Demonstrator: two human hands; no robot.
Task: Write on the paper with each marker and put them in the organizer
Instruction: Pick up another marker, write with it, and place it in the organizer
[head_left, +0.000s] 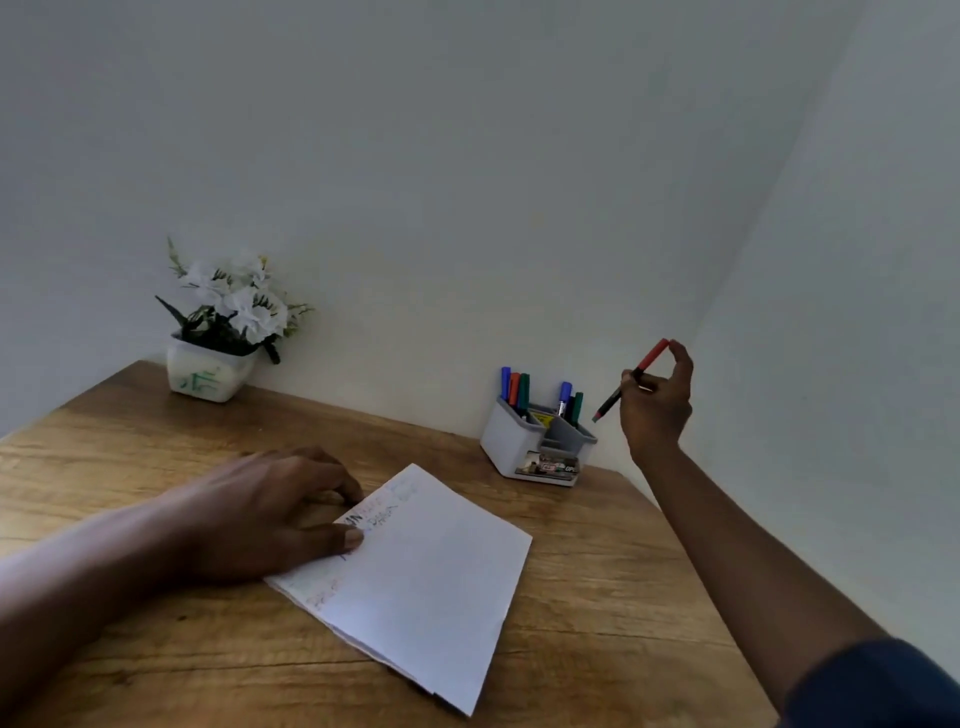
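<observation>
No legible text: handwriting on the paper and label on the organizer (both too blurred)

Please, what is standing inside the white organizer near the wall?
The organizer holds markers: a left trio, blue, red, green, and a right trio, blue, dark, green. Its walls hide their lower parts. What lies in the front tray is unclear.

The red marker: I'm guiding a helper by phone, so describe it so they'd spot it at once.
At the wooden table's far right corner stands a grey-and-white organizer. Just right of it, a raised right hand holds the red marker tilted in the air. The other markers, one also red, stand in the organizer; only this one is held.
</observation>
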